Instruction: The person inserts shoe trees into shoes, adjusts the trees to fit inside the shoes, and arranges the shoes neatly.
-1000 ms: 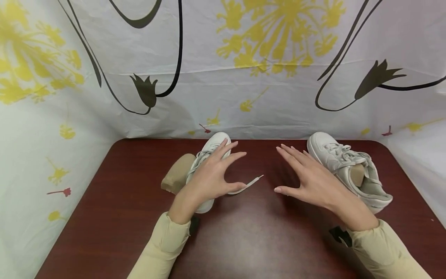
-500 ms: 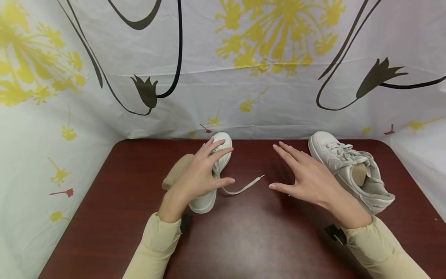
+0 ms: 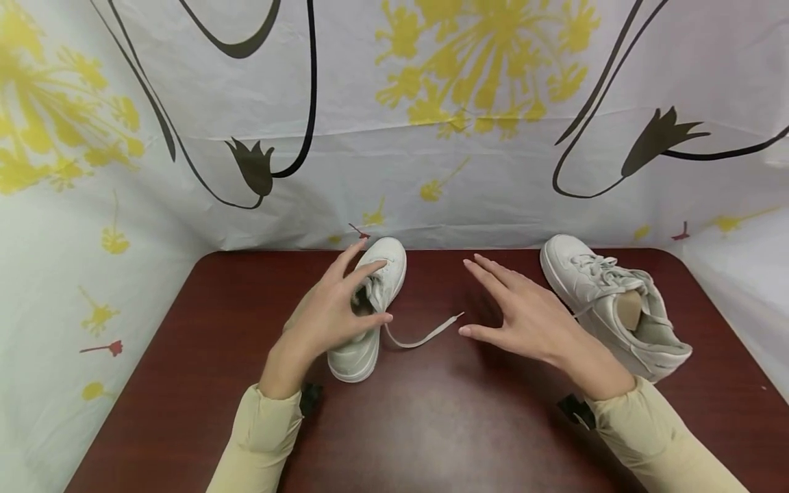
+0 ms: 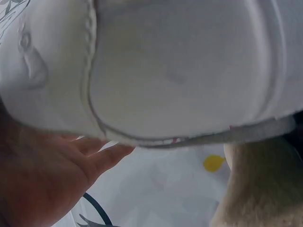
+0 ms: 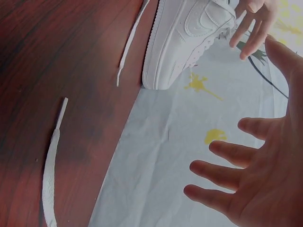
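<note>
My left hand (image 3: 327,311), fingers spread, hovers over a white lace-up sneaker (image 3: 391,263) at the table's left-centre. That shoe's side fills the left wrist view, with my fingers behind its edge; whether they touch it I cannot tell. A loose shoelace (image 3: 425,341) trails from it rightward across the table. My right hand (image 3: 524,315) is held in the air, thumb and fingers apart, holding nothing. Beyond it, at the right, stands the second white sneaker (image 3: 573,263), laces loose, with a beige shoe insert (image 3: 629,309) inside.
Another beige insert (image 4: 260,189) is beside the left sneaker, mostly covered by my left hand in the head view. A lace end (image 5: 49,175) lies on the dark red tabletop (image 3: 419,424). A patterned white sheet (image 3: 462,185) hangs behind and at both sides.
Both hands have drifted left with fingers spread. More of the left sneaker, including its opening, now shows, while the beige insert beside it has become covered.
</note>
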Tool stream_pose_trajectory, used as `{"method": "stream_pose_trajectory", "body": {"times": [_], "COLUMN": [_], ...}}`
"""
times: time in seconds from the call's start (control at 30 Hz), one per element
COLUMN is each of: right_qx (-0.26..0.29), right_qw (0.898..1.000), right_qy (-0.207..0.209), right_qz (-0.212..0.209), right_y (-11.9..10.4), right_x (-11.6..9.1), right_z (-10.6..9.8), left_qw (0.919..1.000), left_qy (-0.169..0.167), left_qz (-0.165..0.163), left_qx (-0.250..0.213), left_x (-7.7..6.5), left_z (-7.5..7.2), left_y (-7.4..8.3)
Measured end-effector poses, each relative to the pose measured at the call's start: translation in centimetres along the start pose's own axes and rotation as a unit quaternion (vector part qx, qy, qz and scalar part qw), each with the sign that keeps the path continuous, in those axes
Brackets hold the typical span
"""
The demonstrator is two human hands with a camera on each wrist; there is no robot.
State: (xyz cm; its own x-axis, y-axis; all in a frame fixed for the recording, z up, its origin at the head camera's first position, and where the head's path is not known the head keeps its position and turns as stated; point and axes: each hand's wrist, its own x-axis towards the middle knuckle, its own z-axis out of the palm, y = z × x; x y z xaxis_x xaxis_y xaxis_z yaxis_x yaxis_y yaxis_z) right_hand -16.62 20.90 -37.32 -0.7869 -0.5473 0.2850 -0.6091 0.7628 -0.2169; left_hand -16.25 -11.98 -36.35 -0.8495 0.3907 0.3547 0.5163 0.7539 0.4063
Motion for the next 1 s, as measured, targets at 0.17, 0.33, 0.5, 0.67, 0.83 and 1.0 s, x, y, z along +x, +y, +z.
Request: {"method": "stream_pose_trajectory", "body": {"times": [0.17, 0.33, 0.5, 0.67, 0.83, 1.0], "right_qx": [-0.003, 0.004, 0.014, 0.019, 0.023, 0.031], "right_qw": [1.000, 1.000, 1.000, 1.000, 0.999, 0.999], "right_qy": [-0.001, -0.001, -0.010, -0.021, -0.019, -0.013], "right_qz": [0.000, -0.006, -0.012, -0.011, -0.018, -0.030], "right_y": [-0.4, -0.9, -1.5, -1.9, -2.4, -3.1], "right_x": [0.5, 1.1, 1.5, 1.7, 2.2, 2.8], "right_z": [0.1, 0.2, 0.7, 1.2, 1.3, 1.5], "left_qw": [0.9998, 0.9997, 0.9990, 0.9984, 0.9989, 0.9990], "left_qy": [-0.001, -0.001, 0.000, 0.004, 0.013, 0.018], "left_qz": [-0.003, -0.012, -0.030, -0.033, -0.029, -0.027], "left_qx": [-0.022, -0.021, -0.034, -0.047, -0.035, -0.030], "left_x": [-0.1, -0.5, -1.5, -2.1, -2.4, -2.6], "left_z": [-0.2, -0.4, -0.5, -0.6, -1.0, -1.2], "left_y": [-0.6, -1.4, -2.0, -2.6, -3.1, -3.6]}}
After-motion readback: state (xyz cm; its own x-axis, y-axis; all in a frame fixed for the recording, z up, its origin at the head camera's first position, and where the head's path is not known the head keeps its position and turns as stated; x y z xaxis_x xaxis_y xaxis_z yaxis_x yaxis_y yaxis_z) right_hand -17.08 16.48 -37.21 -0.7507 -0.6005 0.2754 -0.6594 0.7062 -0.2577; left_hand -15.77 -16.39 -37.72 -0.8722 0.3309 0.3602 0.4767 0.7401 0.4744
